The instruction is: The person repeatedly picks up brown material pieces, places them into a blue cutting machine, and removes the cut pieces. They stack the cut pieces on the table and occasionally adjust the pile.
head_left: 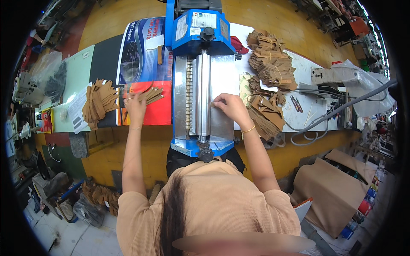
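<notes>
A blue roller machine stands before me, its shiny steel roller running away from me. My right hand is at the roller's right side, thumb and fingers pinched together close to the metal. Whatever is between those fingertips is too small to name. To the left of the machine, my left hand curls its fingers onto brown leather-like strips that lie fanned on a red and blue printed sheet. Beside that hand sits a larger heap of brown cut pieces.
Bundled brown pieces are piled along the table right of the machine. Farther right lie red-handled snips and a thick grey cable. A large brown sheet drapes at lower right. A grey plastic bag sits at lower left.
</notes>
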`<act>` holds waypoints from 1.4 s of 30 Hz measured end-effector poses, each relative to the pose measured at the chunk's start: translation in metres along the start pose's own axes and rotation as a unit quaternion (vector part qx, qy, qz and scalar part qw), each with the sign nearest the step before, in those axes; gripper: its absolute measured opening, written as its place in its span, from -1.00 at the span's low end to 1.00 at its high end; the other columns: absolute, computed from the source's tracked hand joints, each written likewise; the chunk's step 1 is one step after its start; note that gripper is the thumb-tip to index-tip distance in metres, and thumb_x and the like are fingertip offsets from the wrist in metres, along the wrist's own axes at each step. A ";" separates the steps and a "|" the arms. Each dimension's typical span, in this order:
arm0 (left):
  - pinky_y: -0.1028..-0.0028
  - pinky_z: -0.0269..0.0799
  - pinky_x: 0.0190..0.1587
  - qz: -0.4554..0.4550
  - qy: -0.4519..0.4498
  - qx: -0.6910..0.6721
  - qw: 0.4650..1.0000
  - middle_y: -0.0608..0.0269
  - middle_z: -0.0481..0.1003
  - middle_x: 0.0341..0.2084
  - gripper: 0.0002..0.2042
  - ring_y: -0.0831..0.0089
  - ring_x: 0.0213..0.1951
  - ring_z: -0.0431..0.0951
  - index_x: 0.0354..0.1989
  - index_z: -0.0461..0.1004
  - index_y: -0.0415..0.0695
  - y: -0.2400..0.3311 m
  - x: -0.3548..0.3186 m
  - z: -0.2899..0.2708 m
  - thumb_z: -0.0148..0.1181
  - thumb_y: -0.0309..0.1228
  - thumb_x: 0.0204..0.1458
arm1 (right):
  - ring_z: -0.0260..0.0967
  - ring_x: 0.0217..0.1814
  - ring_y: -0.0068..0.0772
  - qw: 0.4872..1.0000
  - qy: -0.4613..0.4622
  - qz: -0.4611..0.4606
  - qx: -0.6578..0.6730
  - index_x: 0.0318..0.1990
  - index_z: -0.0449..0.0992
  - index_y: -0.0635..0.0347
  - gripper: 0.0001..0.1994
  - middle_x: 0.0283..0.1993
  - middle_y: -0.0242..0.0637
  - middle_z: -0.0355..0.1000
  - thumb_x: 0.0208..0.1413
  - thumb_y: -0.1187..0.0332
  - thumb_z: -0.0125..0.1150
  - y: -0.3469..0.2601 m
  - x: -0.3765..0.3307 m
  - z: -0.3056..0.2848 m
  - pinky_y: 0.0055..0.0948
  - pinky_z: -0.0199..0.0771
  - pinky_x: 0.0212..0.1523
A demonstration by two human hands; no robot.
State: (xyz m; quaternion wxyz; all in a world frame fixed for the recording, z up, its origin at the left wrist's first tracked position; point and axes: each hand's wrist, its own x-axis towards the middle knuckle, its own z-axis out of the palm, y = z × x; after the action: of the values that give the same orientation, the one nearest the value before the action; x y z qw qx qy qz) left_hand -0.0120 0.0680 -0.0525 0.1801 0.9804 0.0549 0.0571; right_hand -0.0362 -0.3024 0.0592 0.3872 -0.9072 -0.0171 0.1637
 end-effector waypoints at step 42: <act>0.63 0.34 -0.36 -0.153 -0.114 -0.514 0.837 0.42 0.45 -0.52 -0.82 0.68 -0.47 0.38 -0.29 0.54 -0.29 -0.024 0.024 -0.048 0.25 -0.40 0.07 | 0.49 -0.36 -0.24 0.997 0.061 0.034 0.019 -0.26 0.58 0.29 -0.82 -0.33 -0.10 0.54 0.06 0.36 0.22 0.023 -0.007 -0.009 -0.38 0.46 -0.26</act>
State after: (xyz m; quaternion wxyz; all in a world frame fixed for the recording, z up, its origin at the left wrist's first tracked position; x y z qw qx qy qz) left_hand 0.0031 0.1104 -0.0142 0.6692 0.7259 0.1458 -0.0635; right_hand -0.0418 -0.3260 0.0508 0.3993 -0.9078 0.0403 0.1215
